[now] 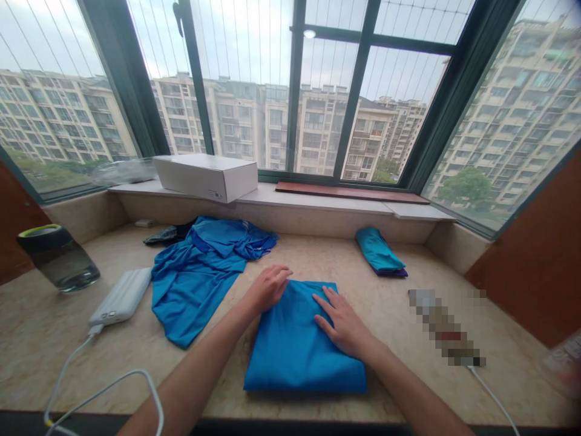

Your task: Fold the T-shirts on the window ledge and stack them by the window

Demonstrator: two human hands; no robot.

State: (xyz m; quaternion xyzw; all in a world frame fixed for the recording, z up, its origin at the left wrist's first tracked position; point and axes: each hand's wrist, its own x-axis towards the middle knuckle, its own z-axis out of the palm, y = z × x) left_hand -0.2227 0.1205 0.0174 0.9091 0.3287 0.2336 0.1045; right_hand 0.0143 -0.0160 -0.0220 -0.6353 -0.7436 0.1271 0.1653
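Observation:
A folded blue garment lies flat on the counter in front of me, its near edge forming a thick rounded fold. My right hand rests on its right side, with fingers spread over the cloth. At the far left corner is my left hand, its fingers loosely bent above the edge and nothing visible in them. Left of it, a second blue garment lies loose and crumpled. A smaller folded bundle, teal with a purple layer beneath, sits at the back right.
A white power bank with a white cable and a water bottle stand at the left. A white box rests on the sill by the window. At the right, a blurred-out object has a cable attached.

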